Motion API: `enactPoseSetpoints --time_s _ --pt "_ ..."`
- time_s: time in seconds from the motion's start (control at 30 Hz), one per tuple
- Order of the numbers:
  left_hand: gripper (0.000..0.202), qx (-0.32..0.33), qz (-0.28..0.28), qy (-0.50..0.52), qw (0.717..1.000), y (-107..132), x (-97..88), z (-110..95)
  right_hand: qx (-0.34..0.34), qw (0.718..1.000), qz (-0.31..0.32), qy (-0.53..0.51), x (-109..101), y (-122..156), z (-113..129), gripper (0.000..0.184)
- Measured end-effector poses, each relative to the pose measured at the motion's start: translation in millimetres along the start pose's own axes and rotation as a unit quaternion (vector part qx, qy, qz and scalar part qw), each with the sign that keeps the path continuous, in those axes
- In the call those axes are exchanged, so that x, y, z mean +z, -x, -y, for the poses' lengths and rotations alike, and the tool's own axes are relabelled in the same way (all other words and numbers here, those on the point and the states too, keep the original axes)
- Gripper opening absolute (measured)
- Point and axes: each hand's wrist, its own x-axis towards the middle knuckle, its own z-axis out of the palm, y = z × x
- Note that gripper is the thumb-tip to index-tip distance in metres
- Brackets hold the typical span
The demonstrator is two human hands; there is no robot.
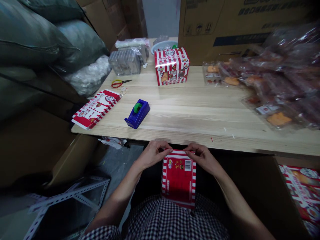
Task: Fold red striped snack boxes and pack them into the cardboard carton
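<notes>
The left hand (pixel 153 155) and the right hand (pixel 203 159) each have thumb and fingers closed on the far edge of a red-and-white striped carton (pixel 178 181), the left near one corner, the right near the other, with a short stretch of edge between the two sets of fingertips. The carton lies on the near side of the fingers, its printed red panel facing up and reaching back to the checked shirt (pixel 160 220); its barcode sits just below the right fingertips. Just beyond the fingers runs the front edge of the wooden table (pixel 180 113). Past the left fingers, to the left, stands a blue tape dispenser (pixel 138 116), with a flat striped carton (pixel 97 108) farther left and scissors (pixel 120 83) behind. Straight ahead of the fingers, well apart, stands a made-up striped box (pixel 172 66); far to their right are heaped clear packets (pixel 277 96).
</notes>
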Motion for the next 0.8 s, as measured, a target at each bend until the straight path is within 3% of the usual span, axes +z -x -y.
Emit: enactPoseSetpoints --time_s 0.13,0.37,0.5,0.8 --pt "0.029 0.028 0.032 -0.02 0.999 8 -10.2 -6 0.002 0.999 0.035 -0.035 -2 7 2 0.027" --pt "0.041 0.026 -0.031 0.011 0.999 37 1.6 -12 -0.021 0.999 -0.032 -0.035 10 35 -1 0.032" --pt "0.037 0.02 -0.035 0.048 0.998 37 4.6 -15 -0.025 0.998 -0.059 -0.029 15 40 -2 0.03" --pt "0.038 0.038 -0.009 0.046 0.998 36 -2.8 -16 0.004 0.996 -0.054 -0.071 16 40 -5 0.032"
